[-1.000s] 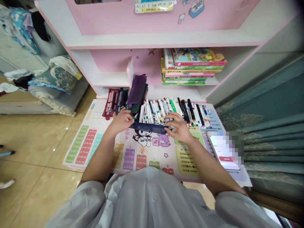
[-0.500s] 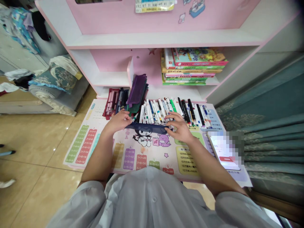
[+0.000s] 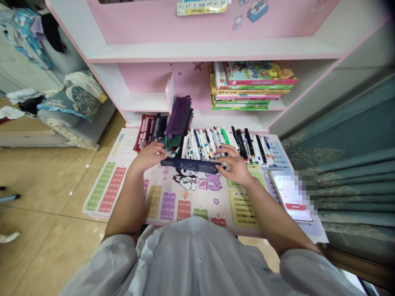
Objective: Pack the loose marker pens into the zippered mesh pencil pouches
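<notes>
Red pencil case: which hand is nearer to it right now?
Left. The left hand is just in front of the red pencil case, close to its lower end; the right hand is farther off, across the navy mesh pouch.

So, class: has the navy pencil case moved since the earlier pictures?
Yes: the navy pencil case has slid left, its left end reaching further past the printed cartoon figure.

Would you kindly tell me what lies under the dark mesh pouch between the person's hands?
Under the pouch is a printed desk mat; the stretch directly beneath is covered.
</notes>
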The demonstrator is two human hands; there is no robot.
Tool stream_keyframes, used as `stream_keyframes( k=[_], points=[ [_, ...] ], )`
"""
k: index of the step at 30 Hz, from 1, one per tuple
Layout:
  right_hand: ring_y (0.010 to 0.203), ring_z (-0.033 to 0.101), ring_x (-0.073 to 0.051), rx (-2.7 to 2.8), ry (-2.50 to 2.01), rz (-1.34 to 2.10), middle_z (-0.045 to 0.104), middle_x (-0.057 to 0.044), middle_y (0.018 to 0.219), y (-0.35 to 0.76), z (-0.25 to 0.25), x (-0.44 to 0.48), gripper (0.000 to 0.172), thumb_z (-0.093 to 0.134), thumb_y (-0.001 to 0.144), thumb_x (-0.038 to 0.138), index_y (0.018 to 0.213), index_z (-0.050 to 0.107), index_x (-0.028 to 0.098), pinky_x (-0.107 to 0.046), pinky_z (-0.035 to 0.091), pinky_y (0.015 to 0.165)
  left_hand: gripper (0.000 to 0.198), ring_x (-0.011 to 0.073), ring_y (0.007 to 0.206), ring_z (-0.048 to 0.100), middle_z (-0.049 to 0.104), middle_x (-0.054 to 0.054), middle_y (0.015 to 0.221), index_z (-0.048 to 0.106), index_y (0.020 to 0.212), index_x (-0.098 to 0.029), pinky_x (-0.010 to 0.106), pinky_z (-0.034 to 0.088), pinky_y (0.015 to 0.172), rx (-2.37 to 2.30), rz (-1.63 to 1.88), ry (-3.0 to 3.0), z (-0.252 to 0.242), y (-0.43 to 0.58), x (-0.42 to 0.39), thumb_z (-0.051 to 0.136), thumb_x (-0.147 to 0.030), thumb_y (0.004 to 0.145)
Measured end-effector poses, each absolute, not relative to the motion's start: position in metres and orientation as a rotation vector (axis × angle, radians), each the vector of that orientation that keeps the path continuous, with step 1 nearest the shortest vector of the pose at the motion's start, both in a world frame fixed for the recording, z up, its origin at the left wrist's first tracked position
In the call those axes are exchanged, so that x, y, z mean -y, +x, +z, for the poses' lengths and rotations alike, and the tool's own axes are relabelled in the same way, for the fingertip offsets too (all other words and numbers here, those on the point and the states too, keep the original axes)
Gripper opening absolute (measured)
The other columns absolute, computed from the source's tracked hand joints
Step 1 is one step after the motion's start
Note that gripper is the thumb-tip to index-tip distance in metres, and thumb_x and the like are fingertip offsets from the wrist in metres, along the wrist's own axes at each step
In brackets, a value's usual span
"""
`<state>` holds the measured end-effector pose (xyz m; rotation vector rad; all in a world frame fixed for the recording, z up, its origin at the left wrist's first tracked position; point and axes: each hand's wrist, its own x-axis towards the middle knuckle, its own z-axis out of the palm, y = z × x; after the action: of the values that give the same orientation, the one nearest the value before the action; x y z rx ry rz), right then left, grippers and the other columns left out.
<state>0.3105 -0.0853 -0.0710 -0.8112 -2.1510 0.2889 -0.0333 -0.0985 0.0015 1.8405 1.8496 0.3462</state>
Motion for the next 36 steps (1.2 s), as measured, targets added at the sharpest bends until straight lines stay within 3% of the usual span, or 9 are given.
stream_keyframes(
  k=[8,14,19,36],
  points=[
    [0.124,0.052,-0.034,2.140,-0.834,0.325,0.066,-0.007,0.110,0.310,-0.070,0.085,0.007,0.068,0.078,0.025,0.073,0.064,0.025,-0.061,0.047,0.101,0.016,0.0283,0.133,0.051,0.065,0.003,0.131,0.070,0.066,-0.024,0.042,0.038,0.112,-1.834,0.377,1.861,-0.002,-0.040,0.097,0.060,-0.035,0.074],
    [0.125,0.052,-0.034,2.153,-0.835,0.307,0.066,-0.007,0.111,0.310,-0.071,0.085,0.007,0.067,0.079,0.025,0.073,0.063,0.025,-0.061,0.047,0.102,0.018,0.0308,0.138,0.045,0.063,0.003,0.135,0.072,0.070,-0.024,0.044,0.035,0.114,-1.861,0.369,1.829,-0.001,-0.045,0.098,0.060,-0.037,0.074],
    [0.125,0.052,-0.034,2.145,-0.814,0.297,0.066,-0.007,0.110,0.310,-0.071,0.085,0.007,0.067,0.079,0.025,0.073,0.063,0.024,-0.061,0.047,0.102,0.019,0.0280,0.132,0.051,0.063,0.005,0.134,0.071,0.071,-0.023,0.040,0.039,0.111,-1.848,0.363,1.838,-0.001,-0.047,0.098,0.060,-0.038,0.074],
    [0.124,0.053,-0.034,2.142,-0.822,0.315,0.066,-0.007,0.109,0.309,-0.072,0.085,0.007,0.067,0.079,0.025,0.073,0.064,0.025,-0.061,0.047,0.102,0.020,0.0273,0.119,0.060,0.066,0.001,0.128,0.069,0.064,-0.022,0.033,0.046,0.102,-1.864,0.427,1.767,0.003,-0.053,0.099,0.059,-0.039,0.068]
  ],
)
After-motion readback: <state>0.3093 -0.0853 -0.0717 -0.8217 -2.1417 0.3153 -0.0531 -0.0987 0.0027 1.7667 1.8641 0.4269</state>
